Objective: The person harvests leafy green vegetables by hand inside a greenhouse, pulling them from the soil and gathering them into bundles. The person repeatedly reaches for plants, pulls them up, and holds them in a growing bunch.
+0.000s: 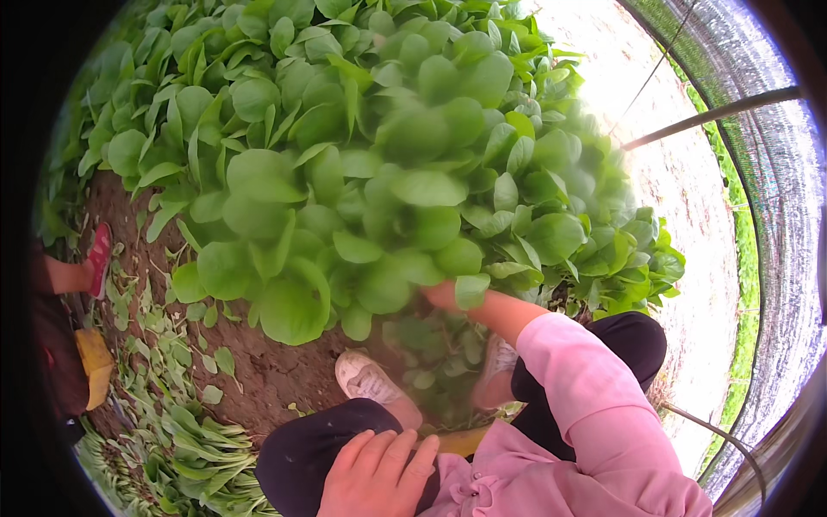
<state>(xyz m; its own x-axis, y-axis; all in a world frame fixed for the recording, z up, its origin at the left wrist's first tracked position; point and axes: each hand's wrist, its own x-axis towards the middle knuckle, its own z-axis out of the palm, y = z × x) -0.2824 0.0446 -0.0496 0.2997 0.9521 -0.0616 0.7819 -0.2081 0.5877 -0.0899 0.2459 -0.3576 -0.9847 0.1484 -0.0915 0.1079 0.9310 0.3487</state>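
Observation:
My left hand (381, 475) rests palm down on my left knee in dark trousers (316, 446), its fingers a little apart and holding nothing. My right hand (442, 297) reaches in at the near edge of a dense bed of leafy greens (291, 187). Leaves cover its fingers, so whether they grip a stem cannot be seen. One pale green leaf (471, 291) lies across the wrist. Below that arm, loose leaves (446, 352) are blurred on the ground between my shoes.
Pulled greens (210, 452) lie in piles at lower left, with scattered leaves on bare soil (271, 368). Another person's pink shoe (100, 258) and a yellow object (95, 368) are at the left edge. Shade netting (782, 213) and a pole (711, 116) stand at right.

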